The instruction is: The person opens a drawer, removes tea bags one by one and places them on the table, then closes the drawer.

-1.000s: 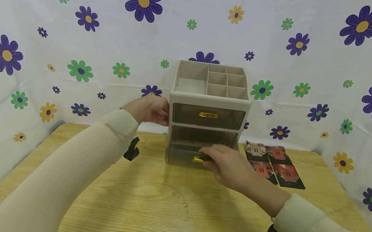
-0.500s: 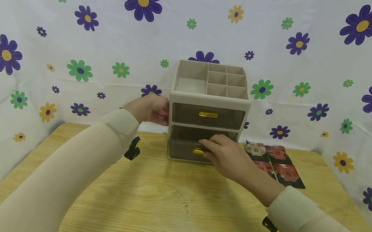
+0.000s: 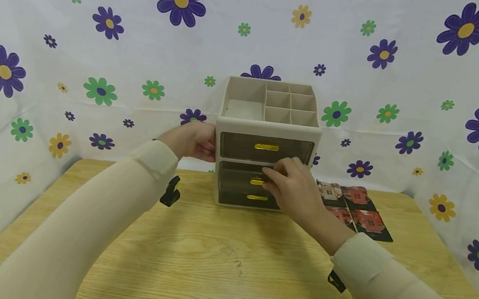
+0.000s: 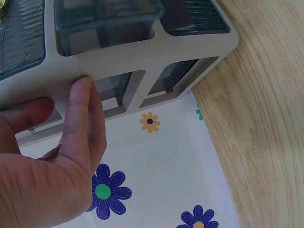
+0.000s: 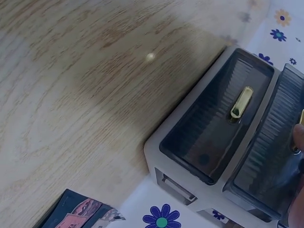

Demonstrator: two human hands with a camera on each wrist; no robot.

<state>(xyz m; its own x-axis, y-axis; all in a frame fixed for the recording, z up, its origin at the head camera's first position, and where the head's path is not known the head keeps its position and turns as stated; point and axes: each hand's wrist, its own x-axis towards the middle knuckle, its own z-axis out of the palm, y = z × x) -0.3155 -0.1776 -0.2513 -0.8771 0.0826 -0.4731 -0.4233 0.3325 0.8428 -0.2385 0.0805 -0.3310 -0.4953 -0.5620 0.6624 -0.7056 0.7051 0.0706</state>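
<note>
A cream desktop drawer organizer [image 3: 268,128] stands at the back of the table, with smoky see-through drawers and gold handles. My left hand [image 3: 198,140] holds its left side; in the left wrist view the thumb and fingertips press on the side frame by the cut-out windows. With thumb and index finger, my right hand [image 3: 295,185] pinches the gold handle of the middle drawer [image 5: 261,164]. That drawer sticks out a little from the front in both wrist views. The bottom drawer [image 5: 209,126] sits flush, and the top drawer [image 3: 235,145] is closed in the head view.
Several dark flat pieces with red and pale house prints [image 3: 369,221] lie right of the organizer. Open compartments [image 3: 244,108] form its top. A flower-printed cloth [image 3: 134,58] hangs behind the wooden table [image 3: 191,262] and at both sides.
The middle drawer has slid inward, pushed back by my right hand, which moved away from me with it. The bottom drawer's handle has come into sight. My left hand stays put.
</note>
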